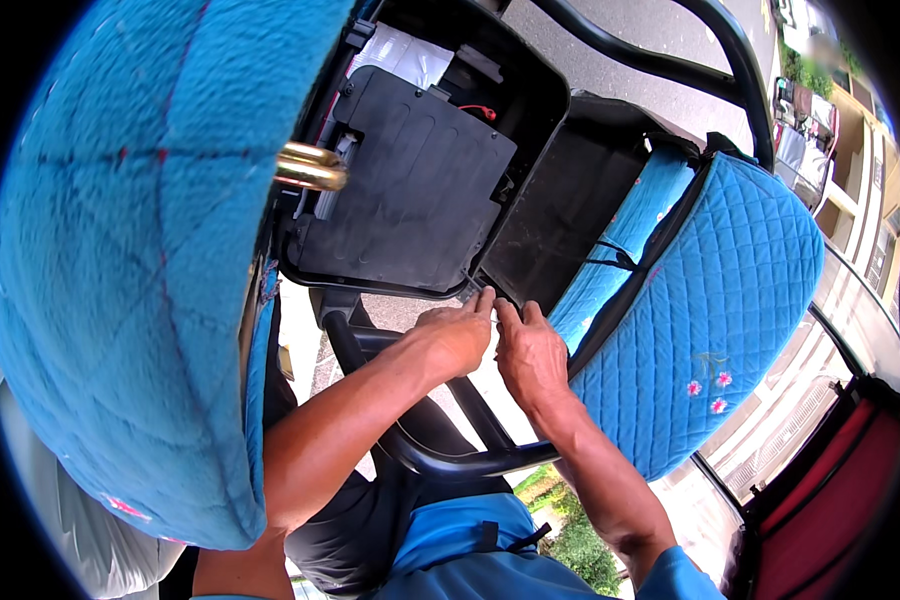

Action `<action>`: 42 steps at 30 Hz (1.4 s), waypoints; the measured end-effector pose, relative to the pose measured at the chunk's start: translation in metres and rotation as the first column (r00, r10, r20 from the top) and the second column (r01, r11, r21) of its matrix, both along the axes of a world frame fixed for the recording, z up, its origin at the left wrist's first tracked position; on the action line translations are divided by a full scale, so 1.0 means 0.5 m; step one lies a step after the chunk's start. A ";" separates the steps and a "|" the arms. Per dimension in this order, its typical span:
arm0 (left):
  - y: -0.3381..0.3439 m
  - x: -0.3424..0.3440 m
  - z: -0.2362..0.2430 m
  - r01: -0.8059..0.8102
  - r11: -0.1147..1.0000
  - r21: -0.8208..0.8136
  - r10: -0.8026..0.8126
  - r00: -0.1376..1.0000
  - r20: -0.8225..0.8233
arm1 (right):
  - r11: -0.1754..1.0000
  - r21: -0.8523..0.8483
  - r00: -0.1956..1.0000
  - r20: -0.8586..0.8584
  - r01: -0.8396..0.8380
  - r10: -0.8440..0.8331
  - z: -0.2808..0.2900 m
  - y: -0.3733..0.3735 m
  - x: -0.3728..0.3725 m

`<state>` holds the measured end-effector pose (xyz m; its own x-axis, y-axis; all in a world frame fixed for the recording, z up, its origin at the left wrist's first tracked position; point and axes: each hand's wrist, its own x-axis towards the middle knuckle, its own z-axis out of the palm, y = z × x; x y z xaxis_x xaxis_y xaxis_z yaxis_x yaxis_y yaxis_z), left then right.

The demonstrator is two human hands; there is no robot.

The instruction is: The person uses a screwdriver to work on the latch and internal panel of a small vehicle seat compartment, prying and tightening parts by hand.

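While a blue plush cover (150, 280) bulges to the left of the black box (540, 85), a gold-coloured metal loop (310, 167) sticks out from that cover's edge, in front of the box's left side. Inside the box lies a flat black panel (400, 190), with a silvery packet (405, 55) beyond its far edge and a loop of red cord (478, 111) farther right. The panel looks like moulded plastic, so I judge it stiff, fairly light and slightly slippery on its flat face; its edges, especially the stepped right one, seem the best hold. At the box's near right corner, the left hand (457, 335) has its fingers bent, their tips close to those of the right hand (530, 350) just beside it. A thin greyish piece (473, 284) shows at these fingertips; it looks slim and light, to be pinched by its end, but I cannot tell what it is or whether either hand is closed on it. Below the box, under the forearms, runs a black tubular frame (460, 465), likely rigid. Right of the box stands a quilted blue pad (715, 310), apparently soft, and farthest right hangs dark red fabric (820, 510).
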<state>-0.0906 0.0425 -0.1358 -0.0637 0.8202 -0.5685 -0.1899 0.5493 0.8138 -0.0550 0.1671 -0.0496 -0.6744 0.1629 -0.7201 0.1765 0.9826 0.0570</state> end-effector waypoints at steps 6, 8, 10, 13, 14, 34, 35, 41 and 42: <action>0.004 -0.007 -0.007 -0.050 0.999 0.000 0.050 0.998 0.033 | 0.554 -0.046 0.538 0.316 0.831 -0.782 -0.055 0.040 0.004; 0.012 0.005 -0.015 -0.080 0.997 -0.007 0.080 0.996 0.036 | 0.629 -0.106 0.636 0.207 0.770 -0.743 -0.033 0.028 0.005; 0.005 -0.003 -0.008 -0.068 0.997 -0.019 0.069 0.997 0.036 | 0.926 -0.178 0.936 -0.048 0.334 -0.347 -0.013 0.017 0.006; 0.005 -0.002 -0.011 -0.063 0.998 -0.021 0.064 0.997 0.047 | 0.988 -0.058 0.989 0.012 -0.145 0.146 0.018 0.005 0.008; 0.007 -0.002 -0.015 -0.077 0.997 -0.019 0.078 0.996 0.051 | 0.989 -0.056 0.990 -0.005 -0.139 0.139 0.015 -0.003 0.006; 0.004 -0.012 -0.022 -0.050 0.998 -0.023 0.051 0.996 0.068 | 0.912 -0.199 0.929 -0.021 0.359 -0.370 0.007 -0.016 -0.029; 0.000 -0.011 -0.023 -0.069 0.997 -0.029 0.070 0.996 0.051 | 0.974 -0.071 0.955 -0.225 -0.216 0.195 0.018 -0.029 -0.036; -0.004 -0.027 -0.010 -0.061 0.998 -0.023 0.062 0.996 0.058 | 0.899 -0.124 0.907 0.024 0.419 -0.420 -0.020 0.019 -0.013; -0.002 -0.029 -0.007 -0.055 0.998 -0.001 0.055 0.997 0.060 | 0.667 -0.125 0.678 0.153 0.735 -0.719 -0.027 0.025 -0.020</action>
